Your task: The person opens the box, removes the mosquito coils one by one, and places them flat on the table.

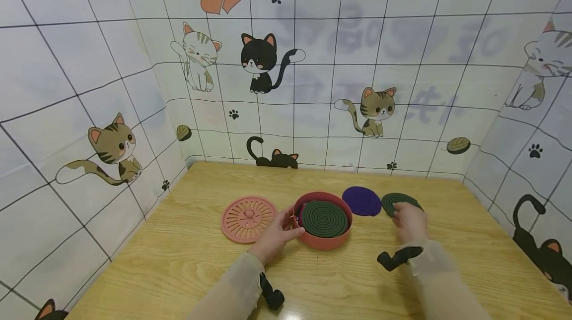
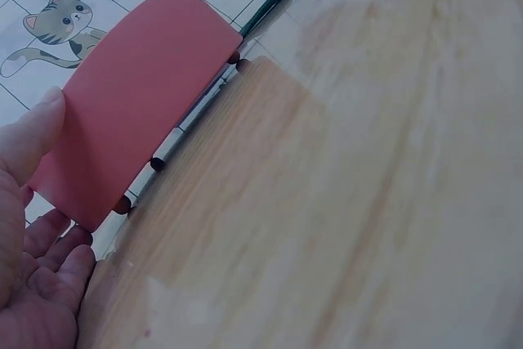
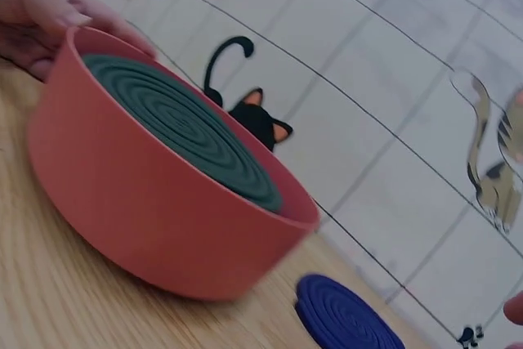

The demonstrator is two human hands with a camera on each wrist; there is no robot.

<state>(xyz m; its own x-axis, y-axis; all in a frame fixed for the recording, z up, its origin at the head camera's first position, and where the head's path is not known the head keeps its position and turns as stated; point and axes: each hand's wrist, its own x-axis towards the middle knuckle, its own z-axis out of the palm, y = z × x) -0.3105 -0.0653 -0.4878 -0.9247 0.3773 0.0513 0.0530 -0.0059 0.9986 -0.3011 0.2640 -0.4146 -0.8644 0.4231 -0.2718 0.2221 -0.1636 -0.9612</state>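
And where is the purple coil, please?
In the head view, the purple coil sits right of centre, between the red bowl and the rightmost green coil.

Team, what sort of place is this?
Probably a small staged recording booth: a wood-look table closed in on three sides by cat-print sheeting, with faint lettering apparently showing through the back.

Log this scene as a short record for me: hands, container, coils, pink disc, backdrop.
Left hand: grips side of red container
Right hand: at outer green coil; left wrist view suggests just above it
Inside container: another green coil
Purple coil: flat on table, between container and outer green coil
Pink slotted disc: on table, left of container
Backdrop: white, gridded, cartoon cats
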